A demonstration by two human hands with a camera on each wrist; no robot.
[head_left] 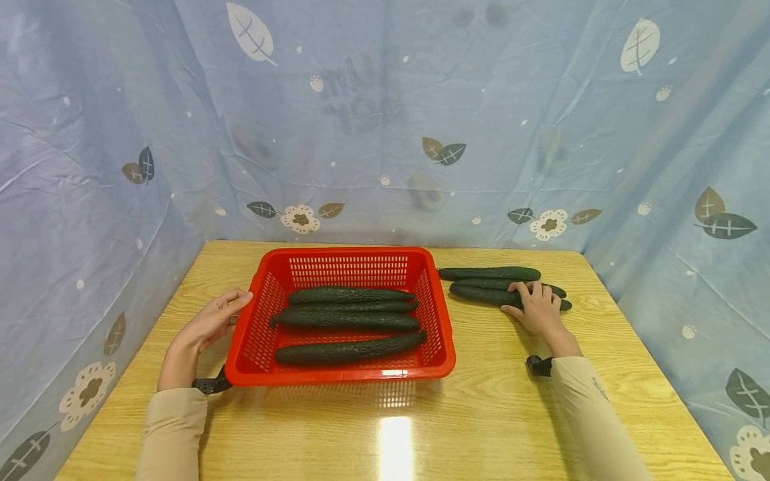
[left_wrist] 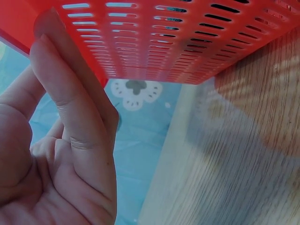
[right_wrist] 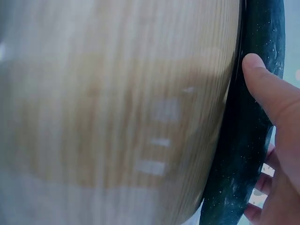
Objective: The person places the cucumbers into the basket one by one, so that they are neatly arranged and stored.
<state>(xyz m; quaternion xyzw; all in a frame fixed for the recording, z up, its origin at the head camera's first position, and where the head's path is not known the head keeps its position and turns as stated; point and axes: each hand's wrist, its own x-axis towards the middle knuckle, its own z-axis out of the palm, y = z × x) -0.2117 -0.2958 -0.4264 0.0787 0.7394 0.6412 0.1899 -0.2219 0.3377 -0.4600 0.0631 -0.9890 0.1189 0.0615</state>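
A red plastic basket (head_left: 339, 376) with slotted walls stands on the table and holds several dark green cucumbers (head_left: 349, 352) lying lengthwise. At its left side my left hand (head_left: 210, 322) grips the rim; in the left wrist view its fingers (left_wrist: 70, 89) reach up under that rim. To the right of the basket lie three more cucumbers. My right hand (head_left: 538, 310) holds the nearest cucumber (head_left: 481, 294) of these, thumb on the near side and fingers over the far side. In the right wrist view, the thumb (right_wrist: 267, 86) presses against that cucumber's dark skin.
Behind the held one lie a second cucumber (head_left: 553, 290), partly covered, and a third cucumber (head_left: 490, 273) farther back. All rests on a wood-grain table (head_left: 475, 421). A blue patterned cloth (head_left: 385, 120) hangs at the back and both sides.
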